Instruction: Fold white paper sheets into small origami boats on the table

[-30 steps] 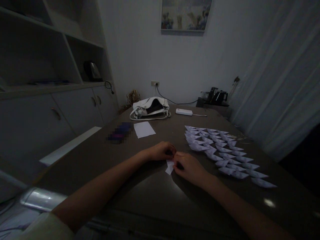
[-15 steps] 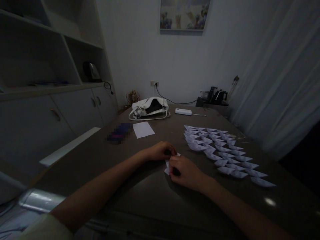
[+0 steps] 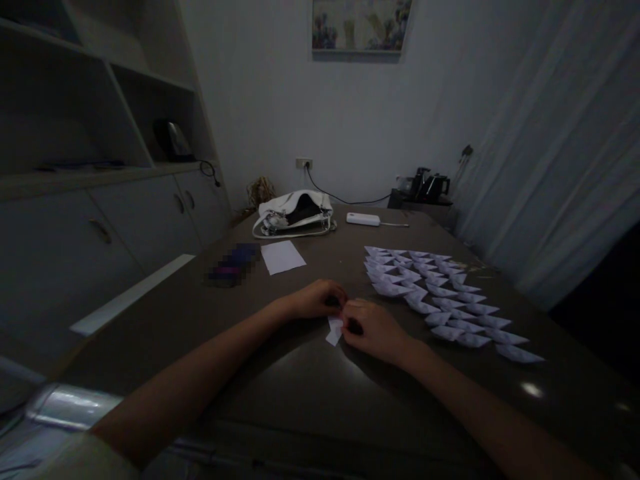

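A small folded piece of white paper lies low over the dark table, partly covered by my fingers. My left hand pinches its far end with thumb and forefinger. From the right, my right hand is closed on the paper's side, its fingertips meeting those of my left hand. To the right stand several folded paper boats grouped in slanting rows. Beyond my left hand lies a white sheet of paper, flat on the table.
A white handbag sits at the table's far end, near a white power bank with a short cable. A blurred-out dark object lies left of the sheet. Cabinets line the left wall; a curtain hangs right.
My right hand has shifted up along the paper to my left hand's fingertips, uncovering more of the paper's near end. The whole view has shifted slightly.
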The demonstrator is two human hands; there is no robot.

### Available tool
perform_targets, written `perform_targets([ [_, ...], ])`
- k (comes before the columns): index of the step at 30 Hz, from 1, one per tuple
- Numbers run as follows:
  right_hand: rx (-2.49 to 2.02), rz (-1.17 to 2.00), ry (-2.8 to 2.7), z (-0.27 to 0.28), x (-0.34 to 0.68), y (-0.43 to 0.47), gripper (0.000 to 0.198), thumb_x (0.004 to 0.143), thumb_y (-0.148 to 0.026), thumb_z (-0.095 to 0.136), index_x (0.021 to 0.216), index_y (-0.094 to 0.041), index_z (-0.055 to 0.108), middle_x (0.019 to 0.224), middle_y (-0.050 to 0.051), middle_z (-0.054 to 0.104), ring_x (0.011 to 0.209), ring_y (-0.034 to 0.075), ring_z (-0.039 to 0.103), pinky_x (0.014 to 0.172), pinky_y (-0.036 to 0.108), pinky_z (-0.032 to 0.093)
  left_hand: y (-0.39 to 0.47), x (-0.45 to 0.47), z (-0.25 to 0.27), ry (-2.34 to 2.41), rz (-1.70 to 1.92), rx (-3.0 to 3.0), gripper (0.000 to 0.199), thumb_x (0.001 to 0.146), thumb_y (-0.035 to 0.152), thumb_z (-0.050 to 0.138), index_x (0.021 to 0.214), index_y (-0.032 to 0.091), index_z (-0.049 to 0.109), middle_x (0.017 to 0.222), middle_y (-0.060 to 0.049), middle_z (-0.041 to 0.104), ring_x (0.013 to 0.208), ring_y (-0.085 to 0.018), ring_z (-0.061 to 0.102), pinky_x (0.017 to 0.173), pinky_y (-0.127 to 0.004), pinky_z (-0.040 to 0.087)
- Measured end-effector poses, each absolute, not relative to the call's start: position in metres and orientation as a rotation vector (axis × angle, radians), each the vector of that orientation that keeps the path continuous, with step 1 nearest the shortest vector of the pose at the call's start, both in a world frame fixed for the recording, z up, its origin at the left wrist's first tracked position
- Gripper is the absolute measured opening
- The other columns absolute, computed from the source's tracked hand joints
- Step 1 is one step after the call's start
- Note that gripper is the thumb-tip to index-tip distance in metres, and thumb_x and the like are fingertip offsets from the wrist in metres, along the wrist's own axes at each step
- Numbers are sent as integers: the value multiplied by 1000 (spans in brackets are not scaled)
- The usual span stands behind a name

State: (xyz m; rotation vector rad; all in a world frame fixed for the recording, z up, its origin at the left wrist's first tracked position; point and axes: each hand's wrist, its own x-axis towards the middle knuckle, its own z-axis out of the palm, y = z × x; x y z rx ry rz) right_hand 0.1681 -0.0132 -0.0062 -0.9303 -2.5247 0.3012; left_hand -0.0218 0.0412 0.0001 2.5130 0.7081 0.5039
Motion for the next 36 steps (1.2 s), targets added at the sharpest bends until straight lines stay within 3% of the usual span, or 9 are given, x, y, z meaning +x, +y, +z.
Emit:
perform_targets([
  [10,-732,420,-2574,0,160,-25,7,75,-12,60,73,-17,57,76,0,60,72,14,54,69,24,39,42,-22,-2,677,521,2551,11,78,8,64,88,11,67,102,-9,68,94,-17,62,85,-25,45],
  [14,-884,337,-2370,7,176,-9,6,77,-11,59,76,-17,59,77,1,60,69,13,53,64,24,38,40,-22,-1,658,530,2595,14,81,12,62,94,12,68,103,-10,67,97,-19,60,88,-28,44],
  [18,-1016,155,-2329,8,194,9,4,81,-14,56,80,-17,58,78,2,59,71,15,53,65,25,39,38,-24,3,700,552,2684,17,85,10,55,95,15,68,117,-9,61,106,-18,56,92,-29,42],
  [21,-1033,164,-2373,2,201,16,10,83,-13,53,88,-17,60,83,3,62,73,15,55,68,26,41,35,-25,11,834,568,2752,18,90,22,53,97,15,68,107,-10,63,97,-18,58,85,-28,43],
  [25,-933,220,-2436,-5,202,18,27,79,-9,55,103,-17,61,100,6,64,92,18,58,83,31,43,27,-23,18,927,522,2789,29,87,41,56,89,15,68,87,-7,63,80,-18,59,70,-26,43],
  [30,-903,243,-2516,-8,198,18,28,77,-9,58,104,-17,62,98,7,65,95,19,57,86,32,42,20,-15,17,997,367,2907,44,78,55,61,97,16,65,89,-6,63,80,-21,59,65,-27,41],
  [36,-900,212,-2488,-8,197,18,24,80,-10,57,103,-17,63,95,7,64,93,19,57,84,33,43,21,-15,15,1003,370,2832,27,85,38,58,101,16,63,94,-6,62,81,-18,60,67,-25,42],
])
